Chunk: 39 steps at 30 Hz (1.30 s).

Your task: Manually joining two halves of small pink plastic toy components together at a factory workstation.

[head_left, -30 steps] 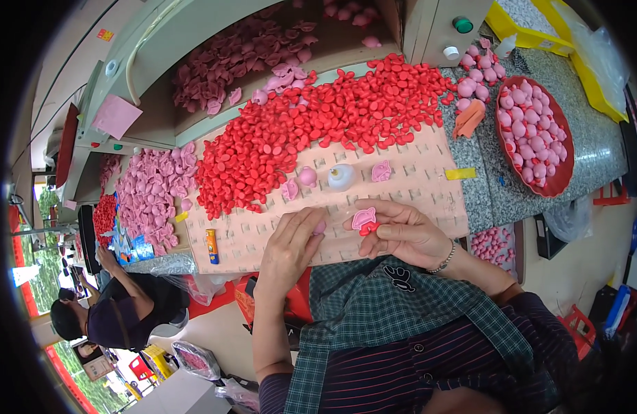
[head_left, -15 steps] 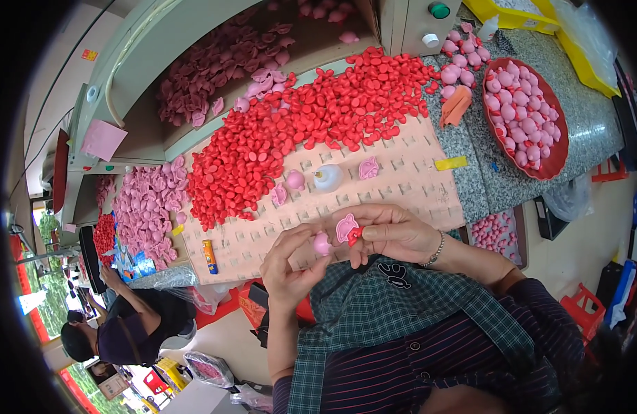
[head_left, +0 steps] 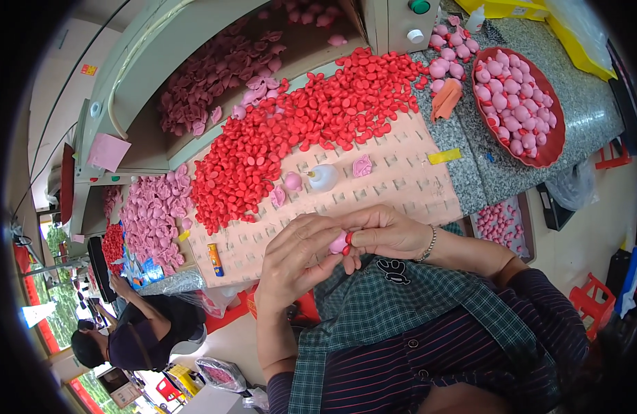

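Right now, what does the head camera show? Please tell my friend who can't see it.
A person's left hand and right hand together hold a small rounded pink piece with red parts. Beyond them, a long heap of rounded glossy red pieces lies on a peach-coloured mat. To the right, a wide red bowl holds round pink-and-red pieces.

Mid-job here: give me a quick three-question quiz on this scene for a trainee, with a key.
1. True or false: the left hand and the right hand are far apart.
2. Where is the orange cloth? (a) between the mat and the bowl; (b) in the bowl; (c) in the left hand.
3. Fill in: the bracelet is on the person's ___ wrist.

Key: 1. False: they are together, at a pink piece and a red piece. 2. a. 3. Right.
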Motion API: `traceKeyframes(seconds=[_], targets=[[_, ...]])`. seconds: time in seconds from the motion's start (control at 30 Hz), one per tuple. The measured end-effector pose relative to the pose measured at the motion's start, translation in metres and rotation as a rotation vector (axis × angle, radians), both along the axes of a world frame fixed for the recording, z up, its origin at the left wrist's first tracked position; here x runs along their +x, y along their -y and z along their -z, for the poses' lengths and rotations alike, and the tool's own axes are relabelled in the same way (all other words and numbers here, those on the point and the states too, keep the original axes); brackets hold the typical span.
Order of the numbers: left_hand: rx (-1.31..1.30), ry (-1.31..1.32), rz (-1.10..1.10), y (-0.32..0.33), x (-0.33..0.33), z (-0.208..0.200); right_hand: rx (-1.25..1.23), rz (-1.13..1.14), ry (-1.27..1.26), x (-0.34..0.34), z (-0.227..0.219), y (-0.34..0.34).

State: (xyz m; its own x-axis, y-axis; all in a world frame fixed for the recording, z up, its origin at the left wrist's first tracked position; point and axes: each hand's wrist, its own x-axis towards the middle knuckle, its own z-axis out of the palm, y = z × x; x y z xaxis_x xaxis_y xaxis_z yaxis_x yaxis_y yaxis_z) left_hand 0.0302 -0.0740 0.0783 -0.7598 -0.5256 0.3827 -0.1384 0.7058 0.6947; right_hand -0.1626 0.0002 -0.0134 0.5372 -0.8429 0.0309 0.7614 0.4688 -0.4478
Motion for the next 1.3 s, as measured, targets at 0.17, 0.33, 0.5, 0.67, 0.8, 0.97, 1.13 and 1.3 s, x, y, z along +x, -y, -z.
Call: traceKeyframes(seconds=[0.17,0.33,0.5,0.67,0.8,0.97,1.13,1.3], targets=[[0.019,0.117,-0.006,0.0,0.002,-0.007,-0.019,-0.004,-0.029,0.0,-0.008,0.002],[0.07,0.152,0.019,0.0,0.003,-0.013,-0.034,0.015,-0.058,0.001,-0.007,0.0],[0.05,0.172,0.009,-0.002,0.0,-0.02,-0.06,0.023,-0.122,0.0,-0.009,0.0],[0.021,0.199,0.007,0.0,0.0,-0.021,-0.02,0.028,-0.107,0.0,-0.01,0.0],[0.023,0.21,0.0,0.0,0.001,-0.022,-0.027,0.024,-0.109,0.0,-0.011,0.001],[0.05,0.212,0.01,0.001,0.001,-0.022,-0.029,0.015,-0.088,0.001,-0.009,0.002],[0.11,0.19,0.006,-0.002,-0.001,-0.023,0.033,0.038,-0.115,0.002,-0.015,0.0],[0.145,0.178,-0.03,-0.001,0.006,-0.014,0.011,0.055,-0.122,0.004,-0.01,0.001]])
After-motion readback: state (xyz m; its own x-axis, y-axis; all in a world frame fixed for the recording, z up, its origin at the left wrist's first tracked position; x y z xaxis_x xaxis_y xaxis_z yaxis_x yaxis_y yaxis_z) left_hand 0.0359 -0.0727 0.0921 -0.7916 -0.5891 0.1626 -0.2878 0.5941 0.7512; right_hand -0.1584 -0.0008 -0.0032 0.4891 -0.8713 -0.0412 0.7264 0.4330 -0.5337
